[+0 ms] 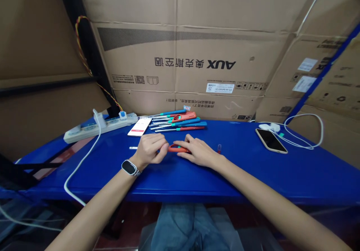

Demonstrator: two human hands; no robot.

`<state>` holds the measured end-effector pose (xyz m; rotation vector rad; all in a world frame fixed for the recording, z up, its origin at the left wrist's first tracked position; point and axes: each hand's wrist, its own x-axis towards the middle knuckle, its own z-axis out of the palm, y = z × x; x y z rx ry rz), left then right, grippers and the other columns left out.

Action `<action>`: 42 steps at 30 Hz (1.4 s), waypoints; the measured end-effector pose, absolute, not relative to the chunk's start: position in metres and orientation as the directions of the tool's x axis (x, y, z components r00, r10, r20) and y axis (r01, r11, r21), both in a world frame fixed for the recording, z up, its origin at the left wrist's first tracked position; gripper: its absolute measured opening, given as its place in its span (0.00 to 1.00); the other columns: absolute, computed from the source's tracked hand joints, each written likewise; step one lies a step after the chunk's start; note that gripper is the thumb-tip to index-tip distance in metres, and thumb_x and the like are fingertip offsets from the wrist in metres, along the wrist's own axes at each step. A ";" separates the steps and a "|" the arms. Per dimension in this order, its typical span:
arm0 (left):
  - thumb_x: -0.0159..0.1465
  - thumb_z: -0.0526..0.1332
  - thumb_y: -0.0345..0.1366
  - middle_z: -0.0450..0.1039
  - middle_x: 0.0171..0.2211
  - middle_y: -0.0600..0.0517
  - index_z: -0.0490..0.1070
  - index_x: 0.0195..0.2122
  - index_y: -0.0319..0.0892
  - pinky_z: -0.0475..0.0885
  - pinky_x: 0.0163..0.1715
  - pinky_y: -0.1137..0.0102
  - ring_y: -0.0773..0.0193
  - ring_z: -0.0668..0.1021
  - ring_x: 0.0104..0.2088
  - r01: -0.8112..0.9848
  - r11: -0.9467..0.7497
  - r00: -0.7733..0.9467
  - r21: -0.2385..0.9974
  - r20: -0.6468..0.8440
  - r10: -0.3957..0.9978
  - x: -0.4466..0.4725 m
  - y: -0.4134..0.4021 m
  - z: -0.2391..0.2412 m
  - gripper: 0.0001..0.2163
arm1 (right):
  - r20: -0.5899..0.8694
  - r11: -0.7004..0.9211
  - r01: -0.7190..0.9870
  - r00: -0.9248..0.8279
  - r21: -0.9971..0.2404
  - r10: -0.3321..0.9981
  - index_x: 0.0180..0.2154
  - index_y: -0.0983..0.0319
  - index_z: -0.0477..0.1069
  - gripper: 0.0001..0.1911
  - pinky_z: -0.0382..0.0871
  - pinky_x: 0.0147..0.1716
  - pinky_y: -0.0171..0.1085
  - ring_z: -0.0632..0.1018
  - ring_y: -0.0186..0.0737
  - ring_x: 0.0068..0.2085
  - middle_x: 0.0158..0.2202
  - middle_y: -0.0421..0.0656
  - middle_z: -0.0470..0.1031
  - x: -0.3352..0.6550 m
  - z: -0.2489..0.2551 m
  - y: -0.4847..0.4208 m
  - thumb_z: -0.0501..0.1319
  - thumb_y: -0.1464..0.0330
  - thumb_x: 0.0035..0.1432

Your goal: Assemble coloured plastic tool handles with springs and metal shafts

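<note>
A red long-nosed lighter [182, 149] lies sideways between my two hands, just above the blue table. My left hand [152, 148] is closed round its front part, and the bright metal tip pokes out to the left of the fist. At the other end my right hand [200, 152] grips the red handle between thumb and fingers. The middle of the lighter is partly covered by my fingers. Behind my hands lies a pile of similar lighters [180, 122], red and blue with metal stems. A small clear and red piece [219, 149] is just beyond my right wrist.
A phone with a lit screen [140, 127] lies left of the pile, beside a white power strip [98, 127]. Another phone [271, 141] and a white charger cable [309, 146] are on the right. Cardboard [191, 44] walls the back of the blue table [242, 176].
</note>
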<state>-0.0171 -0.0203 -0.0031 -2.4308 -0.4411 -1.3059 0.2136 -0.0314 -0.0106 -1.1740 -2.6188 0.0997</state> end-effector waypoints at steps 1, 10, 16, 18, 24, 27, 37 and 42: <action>0.65 0.51 0.28 0.65 0.18 0.53 0.63 0.23 0.43 0.58 0.21 0.69 0.66 0.64 0.19 0.438 -0.887 0.553 -0.146 0.822 0.139 -0.016 -0.021 -0.004 0.13 | 0.203 0.679 0.716 -0.650 -0.159 0.733 0.64 0.51 0.61 0.26 0.66 0.41 0.41 0.72 0.39 0.36 0.44 0.46 0.66 0.214 -0.012 -0.032 0.52 0.53 0.68; 0.68 0.48 0.33 0.61 0.17 0.54 0.59 0.21 0.44 0.57 0.23 0.68 0.66 0.63 0.19 0.474 -0.879 0.634 0.049 0.674 0.379 -0.001 -0.018 -0.010 0.17 | 0.243 0.655 0.717 -0.609 -0.238 0.755 0.62 0.53 0.64 0.24 0.63 0.48 0.45 0.70 0.45 0.46 0.45 0.48 0.70 0.211 -0.015 -0.033 0.49 0.54 0.70; 0.70 0.50 0.38 0.63 0.18 0.54 0.62 0.22 0.42 0.54 0.24 0.69 0.67 0.64 0.20 0.492 -0.861 0.702 0.128 0.527 0.479 0.033 -0.011 0.000 0.18 | 0.312 0.354 0.817 -0.226 -0.454 0.923 0.52 0.57 0.69 0.15 0.64 0.40 0.37 0.76 0.41 0.40 0.38 0.42 0.77 0.254 -0.007 -0.045 0.50 0.67 0.68; 0.70 0.51 0.40 0.63 0.18 0.54 0.63 0.21 0.42 0.52 0.24 0.69 0.67 0.64 0.19 0.495 -0.854 0.725 0.161 0.465 0.508 0.053 -0.006 0.004 0.18 | 0.240 0.175 0.871 -0.069 -0.459 0.968 0.48 0.56 0.69 0.12 0.60 0.32 0.36 0.76 0.41 0.33 0.30 0.39 0.75 0.273 -0.007 -0.051 0.52 0.68 0.65; 0.66 0.56 0.40 0.69 0.19 0.52 0.68 0.22 0.42 0.49 0.22 0.69 0.65 0.66 0.18 0.546 -0.800 0.752 0.249 0.275 0.599 0.112 0.012 0.008 0.16 | 0.130 -0.056 0.926 0.111 -0.372 0.985 0.47 0.57 0.65 0.14 0.58 0.31 0.37 0.78 0.48 0.37 0.32 0.43 0.77 0.297 -0.014 -0.059 0.59 0.60 0.60; 0.65 0.57 0.39 0.68 0.19 0.53 0.68 0.21 0.42 0.49 0.22 0.68 0.66 0.64 0.17 0.553 -0.782 0.760 0.290 0.210 0.615 0.129 0.019 0.004 0.15 | 0.116 -0.048 0.939 0.093 -0.341 0.989 0.48 0.58 0.63 0.17 0.58 0.32 0.38 0.79 0.52 0.39 0.35 0.46 0.78 0.295 -0.016 -0.057 0.60 0.62 0.58; 0.66 0.54 0.47 0.58 0.15 0.56 0.64 0.18 0.40 0.50 0.20 0.70 0.70 0.58 0.18 0.485 -0.654 0.656 0.580 0.252 0.711 0.127 0.023 -0.005 0.22 | 0.294 0.195 0.761 -0.006 -0.619 0.956 0.42 0.56 0.58 0.14 0.58 0.27 0.33 0.74 0.38 0.25 0.22 0.34 0.71 0.284 -0.020 -0.039 0.59 0.68 0.54; 0.64 0.57 0.50 0.62 0.16 0.56 0.71 0.20 0.38 0.51 0.20 0.71 0.70 0.60 0.19 0.422 -0.544 0.547 0.725 0.275 0.791 0.100 0.022 0.002 0.22 | 0.406 0.380 0.484 -0.053 -0.789 0.912 0.39 0.56 0.55 0.14 0.60 0.26 0.32 0.70 0.34 0.21 0.17 0.28 0.66 0.257 -0.016 -0.030 0.59 0.64 0.54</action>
